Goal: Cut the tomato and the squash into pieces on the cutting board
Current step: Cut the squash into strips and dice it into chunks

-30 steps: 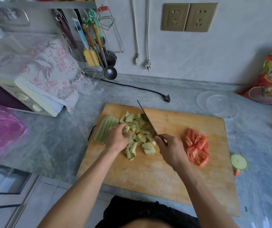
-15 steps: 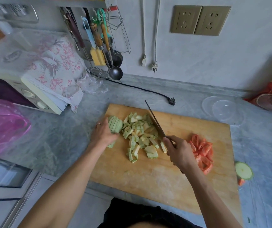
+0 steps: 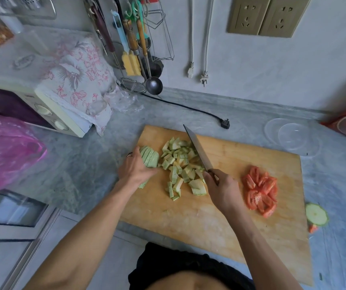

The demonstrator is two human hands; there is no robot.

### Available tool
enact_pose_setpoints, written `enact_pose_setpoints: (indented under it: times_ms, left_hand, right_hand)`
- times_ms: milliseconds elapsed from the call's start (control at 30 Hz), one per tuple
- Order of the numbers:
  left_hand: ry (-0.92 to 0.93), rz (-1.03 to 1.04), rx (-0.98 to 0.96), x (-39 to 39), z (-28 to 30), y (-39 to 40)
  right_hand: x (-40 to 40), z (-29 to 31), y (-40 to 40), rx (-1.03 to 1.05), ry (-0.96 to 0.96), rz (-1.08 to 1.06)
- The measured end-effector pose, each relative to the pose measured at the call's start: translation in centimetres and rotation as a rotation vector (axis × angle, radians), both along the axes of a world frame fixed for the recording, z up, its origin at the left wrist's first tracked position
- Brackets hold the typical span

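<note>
left hand (image 3: 135, 169) grips a bundle of squash strips (image 3: 149, 156) at the cutting board's (image 3: 220, 216) left edge, strips running away from the person. right hand (image 3: 223, 190) grasps the knife (image 3: 198, 151), blade pointing away and leftward over squash pieces (image 3: 181, 166). tomato pieces (image 3: 261, 190) lie right.

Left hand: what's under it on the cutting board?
The left hand holds a stack of squash strips; their far ends show past the fingers, and one tip pokes out near the wrist. The middle of the stack and the cutting board beneath are covered by the palm.
</note>
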State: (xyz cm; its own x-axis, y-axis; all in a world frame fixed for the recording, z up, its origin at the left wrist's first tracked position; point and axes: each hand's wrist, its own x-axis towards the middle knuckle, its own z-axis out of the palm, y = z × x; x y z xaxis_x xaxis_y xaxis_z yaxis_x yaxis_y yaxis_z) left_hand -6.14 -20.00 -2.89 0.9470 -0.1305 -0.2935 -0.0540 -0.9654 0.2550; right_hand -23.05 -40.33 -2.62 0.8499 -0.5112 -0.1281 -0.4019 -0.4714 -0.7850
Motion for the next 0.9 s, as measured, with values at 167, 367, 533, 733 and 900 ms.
enact_pose_setpoints:
  times_ms: [167, 367, 533, 733, 900]
  left_hand:
    - [0.022, -0.304, -0.036, -1.1, -0.3, 5.1]
    - [0.000, -0.807, 0.168, -3.0, -0.7, 6.4]
    - [0.087, -0.742, 0.095, -2.4, 0.6, 4.7]
    - [-0.092, -0.764, 0.091, -4.7, 0.0, -1.4]
    - [-0.353, -1.405, 0.358, -5.3, -3.1, -6.0]
  right_hand:
    - [0.0, -0.5, 1.0, -0.021, 0.000, -0.015]
    - [0.1, -0.4, 1.9, -0.013, 0.007, -0.025]
    - [-0.5, 0.2, 1.6, 0.008, -0.011, -0.040]
    - [-3.6, 0.7, 1.4, 0.051, -0.047, -0.121]
    - [-6.1, 0.3, 1.1, 0.082, -0.028, -0.184]
